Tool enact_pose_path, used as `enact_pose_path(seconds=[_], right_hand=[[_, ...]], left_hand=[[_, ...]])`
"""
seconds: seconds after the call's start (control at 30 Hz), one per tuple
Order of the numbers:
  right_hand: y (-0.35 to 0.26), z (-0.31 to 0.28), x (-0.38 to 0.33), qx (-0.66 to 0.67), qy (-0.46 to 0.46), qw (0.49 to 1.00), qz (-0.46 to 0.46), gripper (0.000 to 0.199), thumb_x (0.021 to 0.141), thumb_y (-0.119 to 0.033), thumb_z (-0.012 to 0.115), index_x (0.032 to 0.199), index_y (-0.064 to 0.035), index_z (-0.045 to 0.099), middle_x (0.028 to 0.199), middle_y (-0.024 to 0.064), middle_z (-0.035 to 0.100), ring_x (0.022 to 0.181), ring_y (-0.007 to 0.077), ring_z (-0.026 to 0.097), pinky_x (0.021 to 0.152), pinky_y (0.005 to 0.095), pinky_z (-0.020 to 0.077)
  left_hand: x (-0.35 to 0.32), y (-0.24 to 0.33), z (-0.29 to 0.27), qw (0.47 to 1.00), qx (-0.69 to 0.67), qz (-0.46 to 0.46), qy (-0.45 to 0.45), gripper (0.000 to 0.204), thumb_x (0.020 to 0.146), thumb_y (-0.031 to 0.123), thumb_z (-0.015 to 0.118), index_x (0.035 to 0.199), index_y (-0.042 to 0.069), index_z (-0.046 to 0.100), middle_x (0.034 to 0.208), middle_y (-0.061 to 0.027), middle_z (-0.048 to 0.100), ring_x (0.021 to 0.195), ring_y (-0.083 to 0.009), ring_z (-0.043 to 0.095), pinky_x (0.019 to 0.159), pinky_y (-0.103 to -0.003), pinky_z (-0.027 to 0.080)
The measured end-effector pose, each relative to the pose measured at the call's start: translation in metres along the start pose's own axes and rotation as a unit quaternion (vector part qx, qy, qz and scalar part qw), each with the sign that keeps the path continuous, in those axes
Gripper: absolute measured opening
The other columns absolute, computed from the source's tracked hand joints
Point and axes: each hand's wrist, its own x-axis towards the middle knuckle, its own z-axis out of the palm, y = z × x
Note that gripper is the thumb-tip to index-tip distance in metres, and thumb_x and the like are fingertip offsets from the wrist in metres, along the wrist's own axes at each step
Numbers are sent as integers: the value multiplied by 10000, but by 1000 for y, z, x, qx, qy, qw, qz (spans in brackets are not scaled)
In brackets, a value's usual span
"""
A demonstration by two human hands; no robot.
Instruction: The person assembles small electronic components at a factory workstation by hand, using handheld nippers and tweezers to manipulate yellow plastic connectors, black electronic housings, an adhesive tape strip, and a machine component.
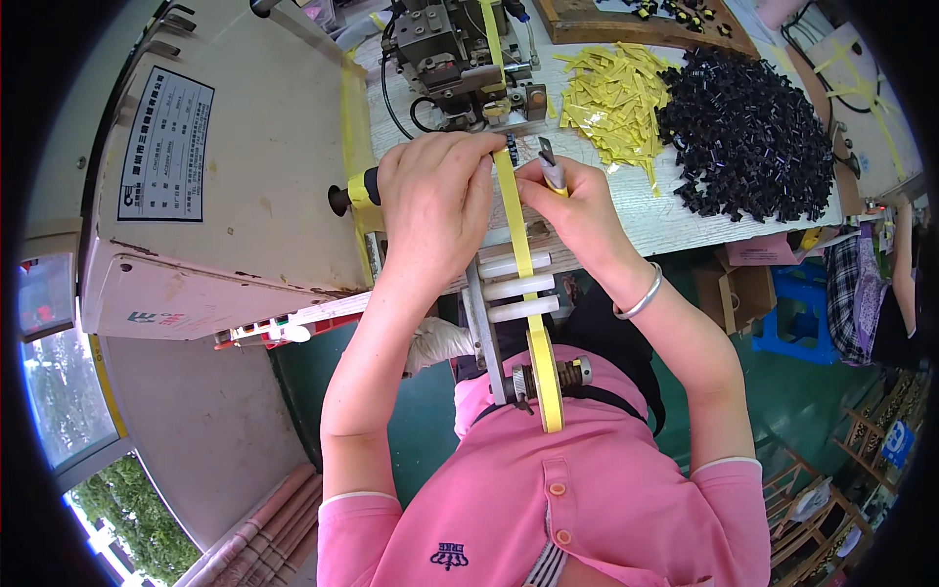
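Note:
A yellow strip [513, 201] runs from a reel [544, 382] near my body up into a small metal press [450, 68]. My left hand [430, 191] is closed at the strip's left edge, just below the press. Its index fingertip touches the strip; anything between finger and thumb is hidden. Small black pieces [512, 149] show beside that fingertip. To the right of the strip, my right hand [579, 207] grips a craft knife [554, 174], with its dark blade pointing up and away from me.
Loose yellow strips [616, 98] are heaped right of the press, beside a large pile of black parts [743, 137]. A wooden tray [655, 22] lies behind them. White rollers [518, 287] guide the strip. A beige machine cabinet [235, 166] stands left, and a blue stool [797, 318] lower right.

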Motion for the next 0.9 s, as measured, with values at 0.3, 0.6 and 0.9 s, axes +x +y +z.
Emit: enact_pose_path(seconds=[0.3, 0.6, 0.9], right_hand=[[-10, -14, -15, -40, -24, 999, -8, 87, 850, -55, 621, 878, 23, 646, 782, -10, 626, 723, 46, 539, 664, 204, 437], [-21, -20, -23, -15, -10, 999, -30, 105, 854, -48, 614, 920, 25, 652, 795, 1, 636, 729, 49, 548, 668, 206, 442], [-15, 2, 15, 13, -50, 998, -34, 173, 853, -91, 609, 970, 34, 634, 860, 33, 636, 800, 66, 559, 702, 210, 441]], left_hand=[[1, 17, 2, 1000, 3, -12, -6, 143, 833, 84, 575, 958, 81, 646, 881, -56, 650, 837, -240, 593, 760, -372, 388], [11, 29, 2, 1000, 6, -1, -1, 136, 784, 119, 643, 913, 80, 654, 804, -55, 654, 731, -236, 608, 678, -367, 423], [56, -30, -15, 961, -48, -198, -188, 201, 840, 235, 600, 892, 49, 656, 711, -112, 643, 677, -251, 620, 592, -318, 444]])
